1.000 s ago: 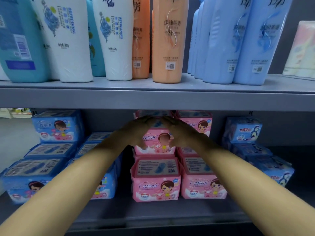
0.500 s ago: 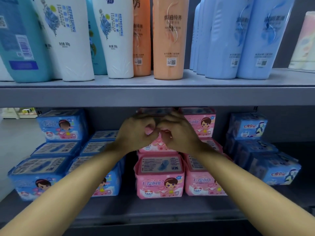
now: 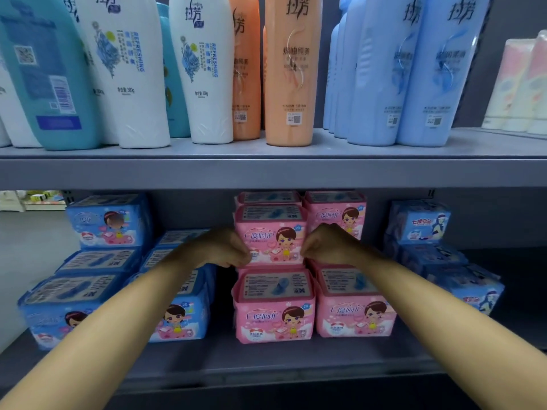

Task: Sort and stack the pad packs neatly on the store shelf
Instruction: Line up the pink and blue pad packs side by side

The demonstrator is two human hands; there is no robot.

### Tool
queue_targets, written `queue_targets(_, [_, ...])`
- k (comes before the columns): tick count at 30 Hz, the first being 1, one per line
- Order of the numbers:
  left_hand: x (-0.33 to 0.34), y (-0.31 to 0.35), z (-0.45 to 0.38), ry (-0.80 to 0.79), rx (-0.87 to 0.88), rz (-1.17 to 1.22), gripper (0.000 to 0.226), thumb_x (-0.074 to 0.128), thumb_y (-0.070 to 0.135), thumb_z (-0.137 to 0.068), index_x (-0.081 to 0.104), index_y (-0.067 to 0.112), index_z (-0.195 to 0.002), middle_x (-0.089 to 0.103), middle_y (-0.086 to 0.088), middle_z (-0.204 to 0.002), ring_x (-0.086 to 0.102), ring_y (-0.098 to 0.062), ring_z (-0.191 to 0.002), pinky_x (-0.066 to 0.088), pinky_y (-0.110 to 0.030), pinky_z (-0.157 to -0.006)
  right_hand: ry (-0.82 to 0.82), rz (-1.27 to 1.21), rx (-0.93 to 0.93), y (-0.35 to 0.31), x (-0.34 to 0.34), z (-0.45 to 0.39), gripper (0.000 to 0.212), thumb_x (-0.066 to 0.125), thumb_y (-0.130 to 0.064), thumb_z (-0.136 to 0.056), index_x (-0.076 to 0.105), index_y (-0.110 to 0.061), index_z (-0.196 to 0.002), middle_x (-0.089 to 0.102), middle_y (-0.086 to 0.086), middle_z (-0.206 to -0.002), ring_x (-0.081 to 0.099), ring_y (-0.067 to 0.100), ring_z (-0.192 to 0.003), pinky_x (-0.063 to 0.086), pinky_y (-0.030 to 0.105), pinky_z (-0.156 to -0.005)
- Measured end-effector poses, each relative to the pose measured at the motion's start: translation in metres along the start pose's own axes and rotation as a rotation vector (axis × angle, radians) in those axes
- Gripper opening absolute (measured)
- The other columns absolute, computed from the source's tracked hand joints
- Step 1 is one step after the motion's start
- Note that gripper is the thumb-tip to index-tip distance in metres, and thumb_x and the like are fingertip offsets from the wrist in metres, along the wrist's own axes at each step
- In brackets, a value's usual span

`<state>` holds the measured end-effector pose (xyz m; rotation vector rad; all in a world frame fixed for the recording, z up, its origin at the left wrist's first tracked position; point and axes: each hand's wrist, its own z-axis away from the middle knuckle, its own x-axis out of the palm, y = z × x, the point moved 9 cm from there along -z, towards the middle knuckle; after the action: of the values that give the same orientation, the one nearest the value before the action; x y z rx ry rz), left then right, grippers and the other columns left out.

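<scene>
Upper pink pad pack [image 3: 270, 232] sits atop front pink pack [image 3: 273, 309] on lower shelf [image 3: 236, 362]. Left hand [image 3: 220, 247] pinches its lower left edge, right hand [image 3: 328, 244] its lower right edge. Blue packs [image 3: 109, 220] either side; bottles [image 3: 288, 69] above.

Above the fingers [image 3: 307, 252], the bottles [image 3: 290, 69] are evenly and softly lit, and a faint sheen is seen on them. Below and behind the fingers, the lower shelf [image 3: 266, 359] is dimmed by shadow cast from the upper shelf [image 3: 266, 173]. Slight softness is noted throughout; far left and right of the fingers, lines are bent by wide-angle distortion and detail is blurred.
</scene>
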<state>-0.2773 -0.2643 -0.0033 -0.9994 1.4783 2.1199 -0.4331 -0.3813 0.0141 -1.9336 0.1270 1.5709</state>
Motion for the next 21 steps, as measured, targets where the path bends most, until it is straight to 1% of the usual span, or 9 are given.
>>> queue_targets(4, [0.005,0.005,0.004,-0.057,-0.023,-0.057,0.019,0.068,0.020,-0.087,0.069,0.010,-0.103,0.072,-0.005,-0.101,0.067,-0.015,-0.096,0.054,-0.025,-0.082,0.079,-0.001,0.021,0.014,-0.015,0.008,0.017,0.063,-0.010,-0.086,0.075,-0.014,-0.098,0.073,-0.001,-0.101,0.057,-0.003,-0.077,0.038,0.005,-0.071])
queue_targets(7, [0.012,0.034,0.006,-0.082,0.025,-0.123,0.017,0.066,0.016,-0.088,0.070,0.007,-0.101,0.073,-0.008,-0.100,0.069,-0.018,-0.095,0.056,-0.026,-0.081,0.106,-0.006,0.051,0.028,-0.023,0.020,0.017,0.062,-0.014,-0.087,0.075,-0.013,-0.099,0.073,0.000,-0.102,0.060,0.002,-0.084,0.042,0.011,-0.075])
queue_targets(11, [0.036,0.096,0.002,-0.141,0.152,-0.205,0.019,0.061,0.016,-0.091,0.069,0.006,-0.105,0.070,-0.005,-0.092,0.068,-0.015,-0.087,0.055,-0.030,-0.082,0.154,-0.022,0.081,0.048,-0.043,0.048,0.020,0.057,-0.017,-0.088,0.075,-0.013,-0.096,0.072,-0.002,-0.102,0.062,0.006,-0.089,0.045,0.017,-0.080])
queue_targets(13, [0.054,0.131,-0.002,-0.163,0.228,-0.253,0.016,0.060,0.019,-0.092,0.069,0.014,-0.103,0.071,0.001,-0.091,0.068,-0.008,-0.080,0.056,-0.022,-0.071,0.183,-0.026,0.101,0.064,-0.055,0.066,0.020,0.056,-0.017,-0.088,0.075,-0.012,-0.095,0.071,-0.003,-0.100,0.063,0.007,-0.090,0.040,0.010,-0.075])
queue_targets(15, [0.079,0.160,-0.008,-0.210,0.261,-0.256,0.020,0.059,0.021,-0.093,0.067,0.015,-0.111,0.071,-0.002,-0.102,0.067,-0.009,-0.088,0.055,-0.023,-0.078,0.219,-0.044,0.154,0.086,-0.069,0.085,0.018,0.058,-0.017,-0.088,0.074,-0.013,-0.095,0.072,-0.003,-0.098,0.062,0.005,-0.087,0.037,0.003,-0.070])
queue_targets(16, [0.094,0.173,-0.011,-0.240,0.265,-0.256,0.024,0.058,0.020,-0.094,0.065,0.014,-0.115,0.069,-0.005,-0.108,0.066,-0.013,-0.094,0.054,-0.027,-0.085,0.237,-0.075,0.195,0.101,-0.077,0.095,0.017,0.059,-0.015,-0.088,0.074,-0.014,-0.095,0.072,-0.003,-0.096,0.062,0.005,-0.085,0.041,0.006,-0.075])
queue_targets(18, [0.124,0.199,-0.018,-0.298,0.278,-0.277,0.027,0.056,0.018,-0.095,0.062,0.012,-0.121,0.067,-0.009,-0.113,0.063,-0.015,-0.096,0.050,-0.030,-0.088,0.246,-0.116,0.266,0.130,-0.088,0.116,0.016,0.060,-0.012,-0.087,0.074,-0.015,-0.094,0.071,-0.005,-0.089,0.064,0.006,-0.081,0.049,0.017,-0.082])
queue_targets(20, [0.156,0.227,-0.026,-0.350,0.306,-0.288,0.029,0.055,0.019,-0.095,0.061,0.012,-0.123,0.065,-0.006,-0.109,0.061,-0.014,-0.096,0.049,-0.027,-0.085,0.245,-0.065,0.327,0.159,-0.101,0.140,0.016,0.058,-0.013,-0.086,0.073,-0.013,-0.092,0.070,-0.007,-0.088,0.064,0.006,-0.083,0.049,0.017,-0.076])
queue_targets(21, [0.171,0.241,-0.030,-0.371,0.320,-0.286,0.029,0.055,0.019,-0.096,0.061,0.012,-0.123,0.064,-0.004,-0.107,0.060,-0.014,-0.097,0.048,-0.026,-0.083,0.257,-0.069,0.360,0.174,-0.107,0.153,0.016,0.057,-0.013,-0.086,0.072,-0.009,-0.090,0.072,-0.001,-0.088,0.066,0.011,-0.084,0.050,0.021,-0.075])
